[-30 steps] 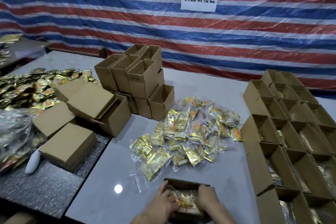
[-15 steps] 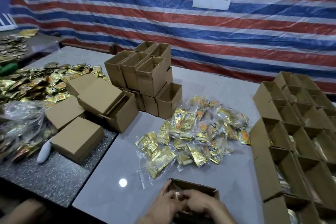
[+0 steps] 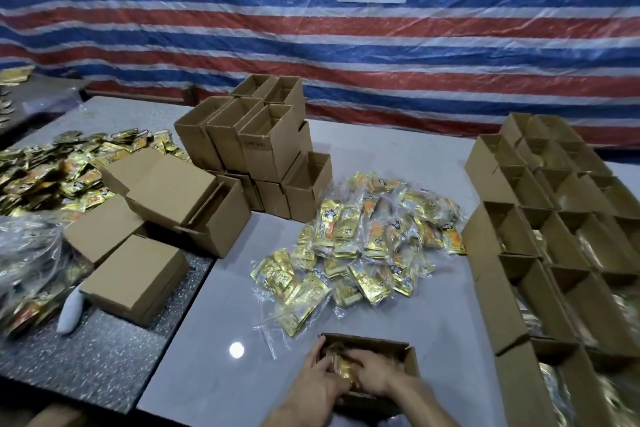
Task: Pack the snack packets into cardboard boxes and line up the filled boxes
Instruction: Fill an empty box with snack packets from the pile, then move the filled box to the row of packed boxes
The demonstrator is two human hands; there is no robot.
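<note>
Down at the near edge of the table (image 3: 228, 291), an open cardboard box (image 3: 367, 342) takes both hands: the left hand (image 3: 317, 383) presses fairly straight fingers on the gold snack packets (image 3: 347, 368), the right hand (image 3: 377, 374) curls over them (loose pile (image 3: 374, 239) just beyond, filled boxes (image 3: 519, 246) to the right)

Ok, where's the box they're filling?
Bottom centre of the head view: the open cardboard box, just this side of the snack packet pile, left of the filled boxes.
</note>
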